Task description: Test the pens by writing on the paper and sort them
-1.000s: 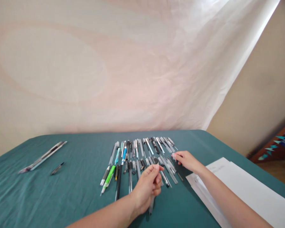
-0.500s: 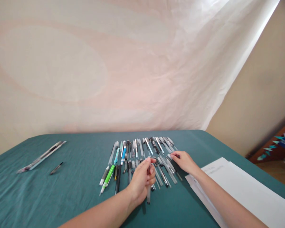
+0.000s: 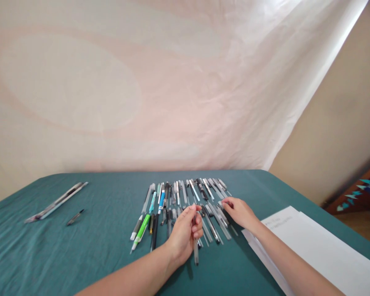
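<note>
My left hand is closed around a clear-barrelled pen, whose lower end points down toward the cloth. Beyond it, many pens lie in two rows. In the back row is a blue and white pen. A bright green pen and a black pen lie at the left of the front row. My right hand has its fingertips pinched together at the upper right end of the front row, near a clear pen. What those fingertips hold, if anything, is hidden.
White paper sheets lie under my right forearm. On the left of the green cloth are a long clear pouch with dark contents and a short dark pen. A pale curtain hangs behind the table.
The view has shifted slightly. The pen in my left hand stays gripped and hangs at a slightly different angle. My right hand keeps nearly the same place, its fingers turned a little.
</note>
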`<state>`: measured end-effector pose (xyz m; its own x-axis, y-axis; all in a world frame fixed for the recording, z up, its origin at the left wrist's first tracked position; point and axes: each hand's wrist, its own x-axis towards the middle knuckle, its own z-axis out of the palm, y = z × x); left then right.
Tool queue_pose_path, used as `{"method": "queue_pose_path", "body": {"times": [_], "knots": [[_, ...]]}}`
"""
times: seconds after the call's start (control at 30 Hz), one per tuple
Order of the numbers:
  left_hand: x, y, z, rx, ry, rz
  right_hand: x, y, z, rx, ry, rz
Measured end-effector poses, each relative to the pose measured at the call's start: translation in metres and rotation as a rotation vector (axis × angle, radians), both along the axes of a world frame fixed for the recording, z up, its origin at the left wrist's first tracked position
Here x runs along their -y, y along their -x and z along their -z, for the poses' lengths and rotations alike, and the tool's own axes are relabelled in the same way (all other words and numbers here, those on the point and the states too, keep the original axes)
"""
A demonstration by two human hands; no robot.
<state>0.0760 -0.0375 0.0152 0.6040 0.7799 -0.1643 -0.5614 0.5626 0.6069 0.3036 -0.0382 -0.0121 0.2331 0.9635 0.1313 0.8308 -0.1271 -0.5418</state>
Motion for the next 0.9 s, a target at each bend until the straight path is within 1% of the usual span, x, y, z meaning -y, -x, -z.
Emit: {"method": "queue_pose_path", "body": {"times": [0.1, 0.17, 0.23, 0.33, 0.43, 0.5, 0.57, 0.67, 0.77, 0.83, 0.9], "knots": [[0.001, -0.001, -0.001, 0.031, 0.013, -0.005, 0.002, 0.003, -0.006, 0.069, -0.028, 0.035], [0.001, -0.002, -0.003, 0.054, 0.018, -0.006, 0.004, 0.010, -0.014, 0.110, -0.066, 0.045], [0.000, -0.002, -0.004, 0.071, 0.019, -0.015, 0.008, 0.022, -0.024, 0.093, -0.090, -0.006], [-0.004, -0.001, -0.006, 0.094, 0.015, -0.048, 0.018, 0.048, -0.039, -0.026, -0.067, -0.162], [-0.011, 0.001, -0.009, 0.113, 0.020, -0.094, 0.030, 0.075, -0.049, -0.231, 0.033, -0.315], [-0.016, 0.002, -0.013, 0.115, 0.025, -0.129, 0.038, 0.089, -0.052, -0.348, 0.105, -0.371], [-0.021, 0.005, -0.017, 0.108, 0.030, -0.166, 0.043, 0.098, -0.054, -0.422, 0.167, -0.405], [-0.028, 0.008, -0.022, 0.093, 0.026, -0.222, 0.046, 0.102, -0.054, -0.502, 0.243, -0.441], [-0.031, 0.010, -0.023, 0.071, -0.005, -0.257, 0.044, 0.100, -0.053, -0.573, 0.262, -0.421], [-0.029, 0.011, -0.021, 0.044, -0.061, -0.245, 0.042, 0.096, -0.052, -0.617, 0.240, -0.379], [-0.026, 0.010, -0.018, 0.011, -0.137, -0.198, 0.038, 0.092, -0.051, -0.662, 0.217, -0.335]]}}
